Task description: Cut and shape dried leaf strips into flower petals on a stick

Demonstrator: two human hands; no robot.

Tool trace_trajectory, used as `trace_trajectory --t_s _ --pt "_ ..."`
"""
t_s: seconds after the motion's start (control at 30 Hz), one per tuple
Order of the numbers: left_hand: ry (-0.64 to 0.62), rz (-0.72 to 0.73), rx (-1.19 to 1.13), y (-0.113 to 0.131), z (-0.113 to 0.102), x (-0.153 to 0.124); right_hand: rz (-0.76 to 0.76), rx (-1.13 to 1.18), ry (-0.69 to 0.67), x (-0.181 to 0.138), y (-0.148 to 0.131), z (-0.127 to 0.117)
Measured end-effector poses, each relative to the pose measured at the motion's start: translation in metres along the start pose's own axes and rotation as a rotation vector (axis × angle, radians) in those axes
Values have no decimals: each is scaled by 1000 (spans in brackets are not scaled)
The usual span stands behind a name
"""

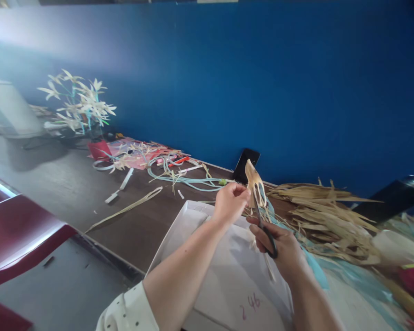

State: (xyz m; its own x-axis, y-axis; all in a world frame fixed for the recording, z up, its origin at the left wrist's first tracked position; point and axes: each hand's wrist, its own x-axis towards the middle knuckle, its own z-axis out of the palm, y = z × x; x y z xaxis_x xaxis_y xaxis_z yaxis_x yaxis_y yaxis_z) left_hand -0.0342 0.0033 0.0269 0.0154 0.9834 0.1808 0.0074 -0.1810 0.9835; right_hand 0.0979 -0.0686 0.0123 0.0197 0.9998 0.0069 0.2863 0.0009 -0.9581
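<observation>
My left hand (230, 200) is closed in a pinch on a dried tan husk piece (254, 180) and holds it upright above a white box (227, 257). My right hand (279, 246) grips black-handled scissors (266, 230), with the blades pointing up into the slit lower part of the husk. Both hands hover over the box, close to the table's near edge.
A heap of dried husks (324, 216) lies to the right. A black phone (245, 164) leans on the blue wall. Pale green cords (179, 177), paper scraps and a bunch of husk flowers (79, 103) sit further left on the dark table (72, 193). A red chair (17, 234) stands at left.
</observation>
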Motion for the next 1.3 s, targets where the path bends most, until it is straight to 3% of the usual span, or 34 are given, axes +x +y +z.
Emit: trace_trajectory --t_s 0.23,0.73,1.1,1.3 --pt "-19 75 54 1 0 -3 -3 20 -7 2 5 -1" --pt "-43 25 30 6 0 -5 -23 -18 24 1 4 -1" --pt "28 -17 -26 1 1 0 -8 -27 -11 1 5 -1" --pt "53 34 49 1 1 0 2 8 -24 1 6 -1"
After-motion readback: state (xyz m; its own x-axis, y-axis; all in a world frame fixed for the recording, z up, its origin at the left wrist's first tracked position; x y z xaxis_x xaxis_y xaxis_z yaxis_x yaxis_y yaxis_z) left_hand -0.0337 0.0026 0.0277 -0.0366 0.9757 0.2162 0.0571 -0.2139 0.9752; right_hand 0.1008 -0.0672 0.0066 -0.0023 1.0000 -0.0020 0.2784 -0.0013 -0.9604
